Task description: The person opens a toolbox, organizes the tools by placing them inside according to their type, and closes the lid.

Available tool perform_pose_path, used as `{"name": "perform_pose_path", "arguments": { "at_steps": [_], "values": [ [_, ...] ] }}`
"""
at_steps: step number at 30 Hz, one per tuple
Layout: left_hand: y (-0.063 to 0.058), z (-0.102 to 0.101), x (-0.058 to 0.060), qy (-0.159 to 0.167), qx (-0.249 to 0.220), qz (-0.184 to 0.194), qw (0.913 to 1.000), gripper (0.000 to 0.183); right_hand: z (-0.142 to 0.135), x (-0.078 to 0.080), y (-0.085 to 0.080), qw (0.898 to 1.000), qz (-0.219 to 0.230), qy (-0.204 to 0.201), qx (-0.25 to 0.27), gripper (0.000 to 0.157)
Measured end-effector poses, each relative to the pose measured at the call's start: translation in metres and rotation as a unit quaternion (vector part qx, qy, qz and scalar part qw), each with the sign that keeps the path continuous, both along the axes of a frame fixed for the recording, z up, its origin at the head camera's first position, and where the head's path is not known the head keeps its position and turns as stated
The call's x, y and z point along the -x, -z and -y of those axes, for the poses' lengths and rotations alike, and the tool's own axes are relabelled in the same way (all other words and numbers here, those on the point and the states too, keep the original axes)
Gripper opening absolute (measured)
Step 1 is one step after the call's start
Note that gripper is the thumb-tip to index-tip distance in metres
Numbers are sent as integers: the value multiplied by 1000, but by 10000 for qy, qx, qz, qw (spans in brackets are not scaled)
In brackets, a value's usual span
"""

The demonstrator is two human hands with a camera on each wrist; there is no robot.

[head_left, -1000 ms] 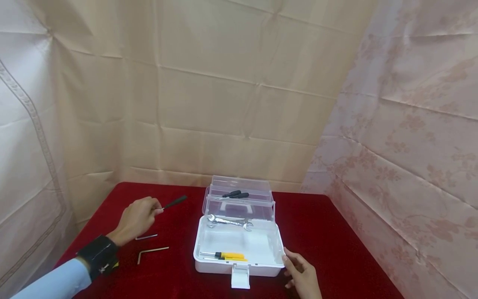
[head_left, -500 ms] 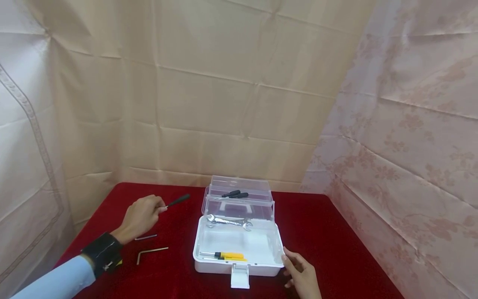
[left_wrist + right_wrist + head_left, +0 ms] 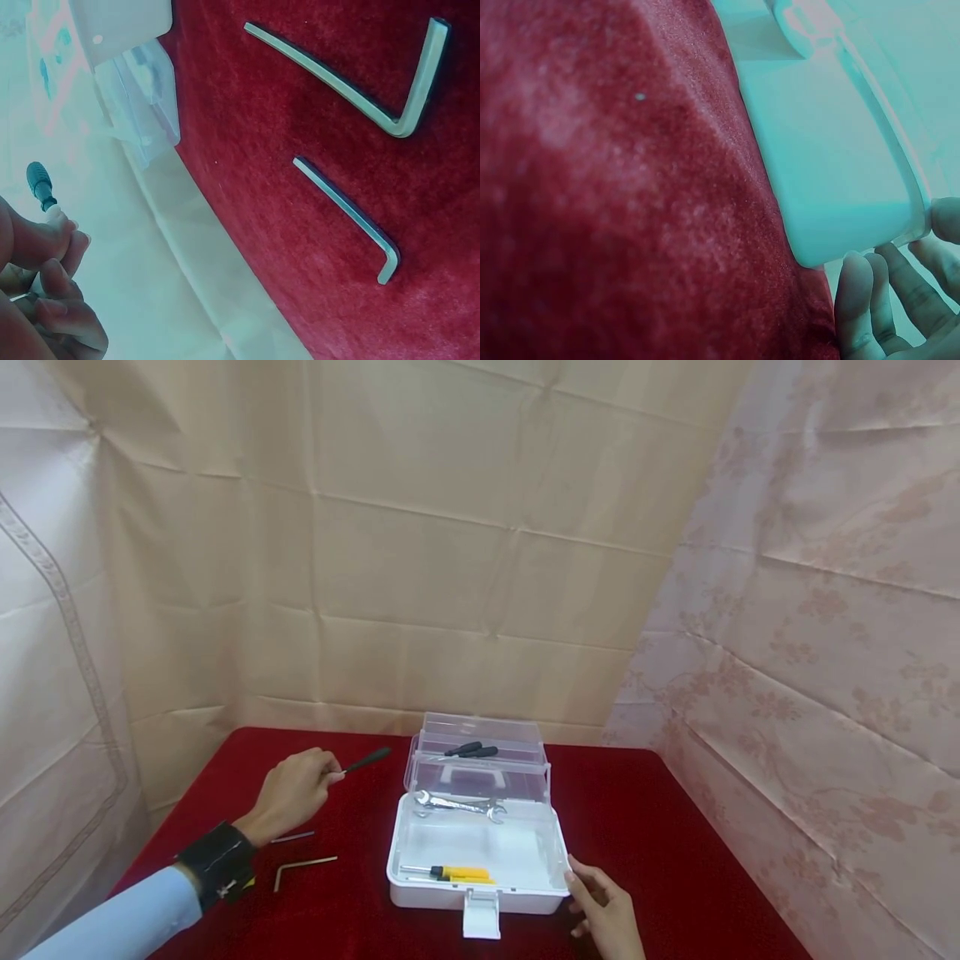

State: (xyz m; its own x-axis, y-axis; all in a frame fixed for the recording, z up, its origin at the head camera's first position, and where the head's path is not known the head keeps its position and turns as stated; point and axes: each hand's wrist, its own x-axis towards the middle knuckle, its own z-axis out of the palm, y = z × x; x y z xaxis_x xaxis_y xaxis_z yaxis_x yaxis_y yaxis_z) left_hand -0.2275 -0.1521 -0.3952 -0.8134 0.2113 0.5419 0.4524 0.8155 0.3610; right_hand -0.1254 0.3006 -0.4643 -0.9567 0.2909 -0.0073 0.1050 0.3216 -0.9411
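My left hand [image 3: 296, 789] pinches a small screwdriver [image 3: 369, 758] near its shaft, the dark handle pointing away to the right, above the table. In the left wrist view that screwdriver's handle [image 3: 39, 182] sticks out beyond the fingertips. My right hand [image 3: 606, 910] holds the front right corner of a white toolbox [image 3: 435, 899], thumb at the rim and the fingers along the outer side. Inside lie yellow-handled screwdrivers [image 3: 463, 872] at the front and shiny open-end wrenches [image 3: 457, 806] at the back. Two dark-handled screwdrivers [image 3: 480, 752] rest in the clear upper tray [image 3: 525, 768].
A larger hex key [image 3: 337, 82] and a smaller hex key [image 3: 345, 206] lie on the red cloth [image 3: 637, 827] left of the toolbox. The toolbox's clear lid [image 3: 480, 724] stands raised at the back. Its white latch [image 3: 482, 917] hangs down in front. Curtains [image 3: 420, 568] enclose the table.
My left hand has moved a little to the right with the screwdriver, toward the toolbox. The right hand and the toolbox have stayed in place.
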Motion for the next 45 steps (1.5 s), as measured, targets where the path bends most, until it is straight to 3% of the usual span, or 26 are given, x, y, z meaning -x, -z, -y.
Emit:
{"name": "perform_pose_path", "arguments": {
  "at_steps": [34,45],
  "values": [
    [-4,-26,9,91,-100,-335,9993,4,-3,1,3,9999,-59,-83,74,60],
    [-6,-33,12,111,-75,-206,9997,5,-1,0,2,9999,-93,-63,70,57]
  ]
}}
